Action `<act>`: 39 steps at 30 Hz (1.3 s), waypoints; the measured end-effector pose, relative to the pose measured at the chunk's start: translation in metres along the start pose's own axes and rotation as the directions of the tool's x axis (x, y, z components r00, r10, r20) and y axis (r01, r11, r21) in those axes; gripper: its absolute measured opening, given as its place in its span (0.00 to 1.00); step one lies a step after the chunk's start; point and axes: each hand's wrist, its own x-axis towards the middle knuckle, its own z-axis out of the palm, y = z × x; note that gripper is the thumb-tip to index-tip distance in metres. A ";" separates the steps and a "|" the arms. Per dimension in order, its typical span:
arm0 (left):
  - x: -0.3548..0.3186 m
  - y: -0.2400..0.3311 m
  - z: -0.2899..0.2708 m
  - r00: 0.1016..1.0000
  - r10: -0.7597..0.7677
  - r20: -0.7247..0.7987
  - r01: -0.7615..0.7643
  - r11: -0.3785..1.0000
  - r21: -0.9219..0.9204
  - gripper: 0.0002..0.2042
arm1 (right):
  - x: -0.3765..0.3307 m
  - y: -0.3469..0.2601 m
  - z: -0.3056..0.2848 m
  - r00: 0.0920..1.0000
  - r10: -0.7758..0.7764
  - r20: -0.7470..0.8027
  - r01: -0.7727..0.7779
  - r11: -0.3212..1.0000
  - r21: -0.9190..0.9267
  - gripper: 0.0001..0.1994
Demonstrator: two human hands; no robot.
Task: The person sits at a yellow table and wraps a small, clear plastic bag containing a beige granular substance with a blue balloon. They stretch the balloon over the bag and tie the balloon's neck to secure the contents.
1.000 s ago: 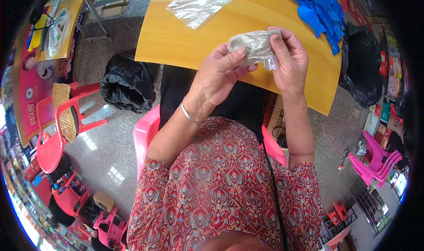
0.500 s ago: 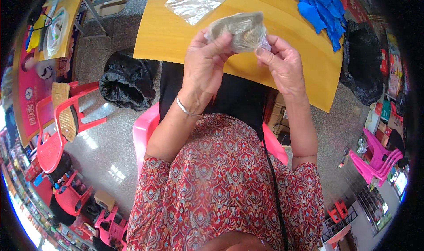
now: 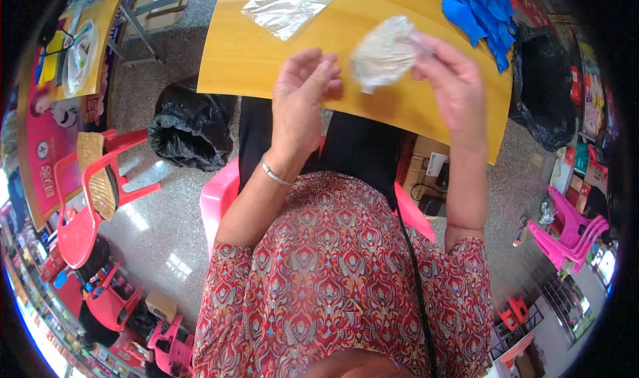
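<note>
My right hand [image 3: 454,85] pinches one end of a crinkled clear plastic packet [image 3: 385,53] with something beige-grey inside. The packet hangs tilted above the yellow table [image 3: 233,65], slightly blurred by motion; what it contains I cannot make out. To its left, my left hand [image 3: 303,92] holds nothing, its fingers loosely bent and apart from the packet. Farther back on the tabletop lies a flat, shiny clear plastic bag [image 3: 293,5]. A heap of blue pieces, cloth-like or glove-like [image 3: 474,12], covers the far right of the table.
Black bin bags stand open left [image 3: 190,128] and right [image 3: 542,92] of the table. A red plastic chair [image 3: 83,211] with a woven pad is at the left; pink chairs [image 3: 569,235] are at the right. Under the table sits a cardboard box [image 3: 419,165].
My left hand has let go of the packet and come away from it. My right hand has moved a little right, turning the packet so that it hangs from the fingers.
</note>
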 end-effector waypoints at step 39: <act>0.003 0.035 0.034 0.956 0.071 0.285 0.020 0.953 -0.303 0.10 | 0.019 -0.024 0.020 0.942 -0.311 0.122 0.329 0.797 -0.506 0.10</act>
